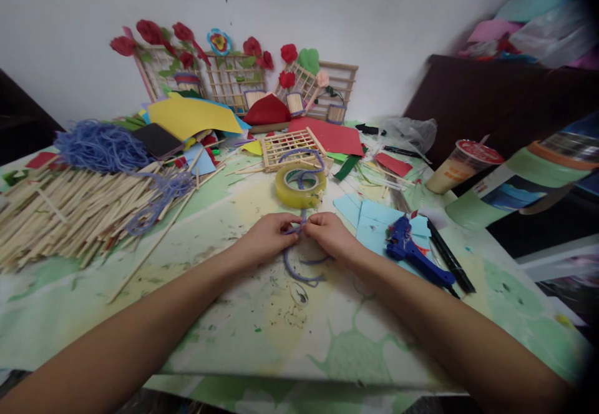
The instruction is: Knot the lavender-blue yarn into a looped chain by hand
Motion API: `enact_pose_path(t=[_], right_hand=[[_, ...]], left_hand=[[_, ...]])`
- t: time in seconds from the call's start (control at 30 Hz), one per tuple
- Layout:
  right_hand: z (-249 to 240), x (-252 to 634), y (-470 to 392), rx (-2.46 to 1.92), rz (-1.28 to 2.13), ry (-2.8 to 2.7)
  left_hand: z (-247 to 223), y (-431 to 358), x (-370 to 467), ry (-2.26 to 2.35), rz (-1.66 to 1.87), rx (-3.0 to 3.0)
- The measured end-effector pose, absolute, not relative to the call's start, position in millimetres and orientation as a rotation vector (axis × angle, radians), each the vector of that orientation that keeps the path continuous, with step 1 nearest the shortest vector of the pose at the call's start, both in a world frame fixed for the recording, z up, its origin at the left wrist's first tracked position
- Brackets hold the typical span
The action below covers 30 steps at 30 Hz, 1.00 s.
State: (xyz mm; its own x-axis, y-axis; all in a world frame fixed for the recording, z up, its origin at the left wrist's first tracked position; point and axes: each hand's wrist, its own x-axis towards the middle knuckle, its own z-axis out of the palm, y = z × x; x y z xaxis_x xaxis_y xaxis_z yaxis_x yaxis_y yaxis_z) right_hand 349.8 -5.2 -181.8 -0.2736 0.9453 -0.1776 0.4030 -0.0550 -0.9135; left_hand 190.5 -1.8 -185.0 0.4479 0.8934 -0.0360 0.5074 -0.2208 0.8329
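Observation:
Purple yarn (pixel 299 275) runs between my two hands at the middle of the table, with loose ends curling below them. My left hand (pixel 272 234) pinches the yarn between thumb and fingers. Close beside it, my right hand (pixel 329 233) also pinches the yarn, its fingertips nearly touching the left ones. From the hands the yarn goes up over a roll of yellow tape (pixel 287 195) lying flat. Behind the tape, a small wooden stick lattice (pixel 291 147) has more of the yarn over its front edge.
Wooden sticks (pixel 60 214) and a heap of purple yarn (pixel 100 145) lie left. A blue glue gun (pixel 416 255), a drink cup (pixel 463 164) and a green bottle (pixel 515 183) stand or lie right. Coloured paper (pixel 191 116) and flowered lattices (pixel 234 80) are at the back.

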Motion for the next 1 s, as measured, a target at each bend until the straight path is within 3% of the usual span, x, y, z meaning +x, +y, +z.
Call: enact_pose_path(t=[0.27, 0.57, 0.73, 0.9, 1.0], right_hand=[[-184.6, 350.1, -5.6, -1.476, 1.25, -1.727], [-182.6, 350.7, -5.4, -1.409, 1.365, -1.686], [-180.3, 351.6, -6.4, -1.445, 1.354, -1.739], [-178.7, 351.9, -7.4, -1.425, 1.426, -1.686], [-177.7, 350.7, -8.5, -1.406, 1.456, -1.657]], left_hand=[[-164.8, -13.9, 187.3, 1.422, 0.494, 2.197], [-170.2, -46.5, 204.0, 1.177, 0.606, 2.382], [-161.3, -57.1, 204.9, 0.695, 0.433, 2.474], [-161.9, -30.9, 198.4, 1.183, 0.988, 1.864], [-171.6, -14.1, 197.9, 1.163, 1.035, 1.278]])
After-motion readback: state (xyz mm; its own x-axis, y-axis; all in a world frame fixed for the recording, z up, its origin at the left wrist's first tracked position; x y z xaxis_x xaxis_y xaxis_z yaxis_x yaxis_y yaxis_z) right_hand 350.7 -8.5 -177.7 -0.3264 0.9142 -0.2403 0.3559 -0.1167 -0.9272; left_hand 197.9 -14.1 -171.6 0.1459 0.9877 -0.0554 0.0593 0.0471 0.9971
